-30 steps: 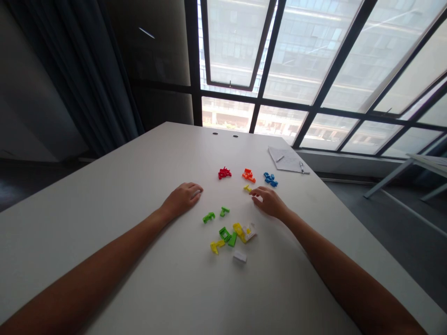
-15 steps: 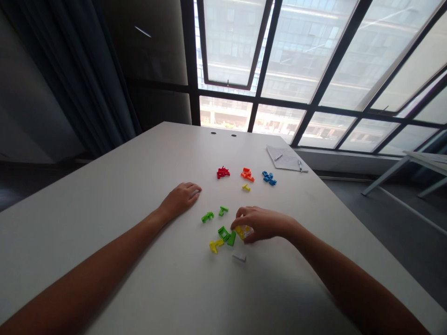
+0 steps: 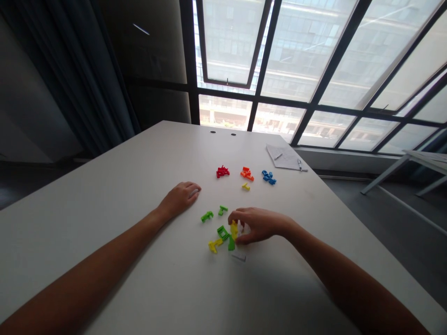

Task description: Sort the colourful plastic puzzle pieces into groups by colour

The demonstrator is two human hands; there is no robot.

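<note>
My left hand [image 3: 179, 199] rests on the white table with its fingers curled over a small white plastic piece [image 3: 194, 191], mostly hidden by them. My right hand [image 3: 258, 225] is bent over a yellow plastic piece [image 3: 233, 230], which lies between thumb and fingers; whitish pieces partly show behind it under the palm. Just left of that hand are a square green frame piece [image 3: 222, 233], a flat green piece [image 3: 231, 243] and another yellow piece [image 3: 213, 246]. Closer to me lies a white bar-shaped piece [image 3: 239, 256]. Two green pieces, one left [image 3: 207, 217] and one right [image 3: 223, 210], sit farther off.
Beyond the hands are small piles of red pieces [image 3: 222, 172], orange pieces [image 3: 247, 174] and blue pieces [image 3: 268, 177], with a single yellow piece [image 3: 246, 187] in front. Paper [image 3: 288, 159] with two pens lies near the right table edge. Windows stand behind the table [image 3: 146, 153].
My right hand has shifted slightly left, and the yellow piece at its fingers has moved left with it, against the flat green piece. My left hand stays in place.
</note>
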